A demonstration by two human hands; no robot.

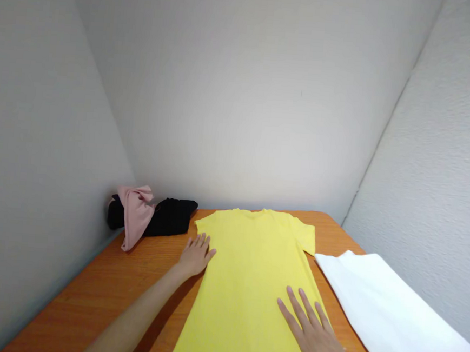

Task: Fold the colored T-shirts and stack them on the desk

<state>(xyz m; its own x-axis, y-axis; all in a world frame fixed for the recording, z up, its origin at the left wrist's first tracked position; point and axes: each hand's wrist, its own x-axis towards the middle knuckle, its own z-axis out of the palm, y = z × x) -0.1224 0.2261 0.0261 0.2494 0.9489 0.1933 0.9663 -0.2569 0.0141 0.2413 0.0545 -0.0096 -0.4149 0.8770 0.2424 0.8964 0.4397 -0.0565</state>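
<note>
A yellow T-shirt (pixel 246 285) lies spread out flat, its neckline toward the far wall and its lower part running out of the bottom of the view. My left hand (pixel 196 255) is open at the shirt's left edge, just below the left sleeve, fingers pointing away from me. Lower down on the right side of the shirt, my right hand (pixel 314 334) rests with fingers spread wide, also open. Neither hand grips the cloth. The shirt's right sleeve (pixel 305 236) is laid out flat near the white cloth.
The wooden table (pixel 99 295) stands against pale walls at the back and sides. At the far left are a crumpled pink cloth (pixel 136 217) and a black cloth (pixel 172 217). A folded white cloth (pixel 395 313) lies along the right side.
</note>
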